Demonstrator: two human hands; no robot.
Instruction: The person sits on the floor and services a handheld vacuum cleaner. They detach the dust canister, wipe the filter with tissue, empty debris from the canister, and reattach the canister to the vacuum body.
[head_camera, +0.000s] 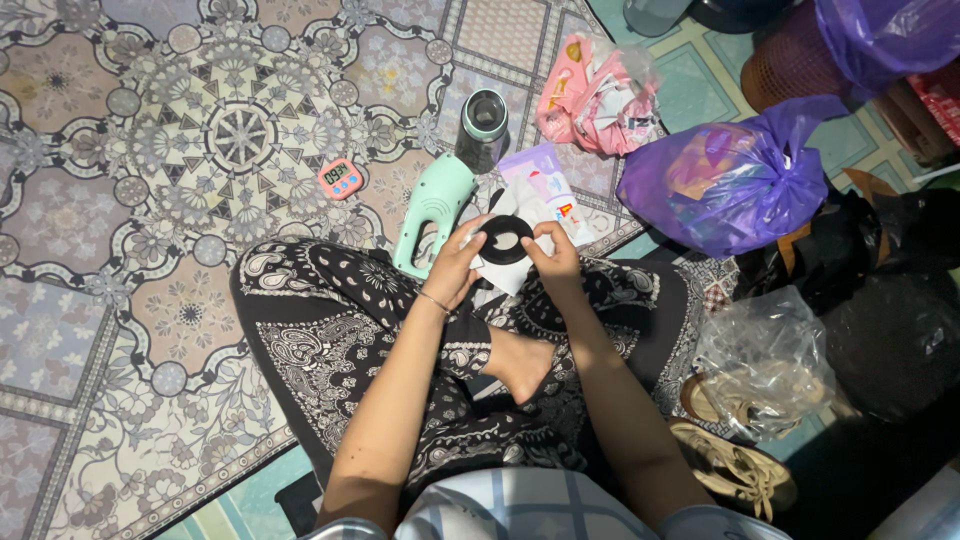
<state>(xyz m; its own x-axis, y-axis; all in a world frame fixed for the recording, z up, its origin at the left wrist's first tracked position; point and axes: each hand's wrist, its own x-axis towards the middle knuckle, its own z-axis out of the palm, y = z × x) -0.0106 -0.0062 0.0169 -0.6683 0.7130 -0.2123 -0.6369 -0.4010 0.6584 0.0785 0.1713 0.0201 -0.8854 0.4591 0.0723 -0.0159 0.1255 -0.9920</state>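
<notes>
I sit cross-legged on a patterned mat. Both hands hold a black ring-shaped part (508, 238) with a pale centre, just above my knees. My left hand (455, 262) grips its left edge, my right hand (553, 255) its right edge. Right beyond the ring lie a mint-green handheld device (432, 208) with a dark cylindrical cup (484, 125) at its far end, and white and lilac paper packaging (545, 190).
A small pink digital timer (341, 178) lies on the mat to the left. Pink plastic bags (598, 95), a purple bag (725, 185), a clear plastic bag (765, 360), black bags (890, 310) and sandals (735, 465) crowd the right side.
</notes>
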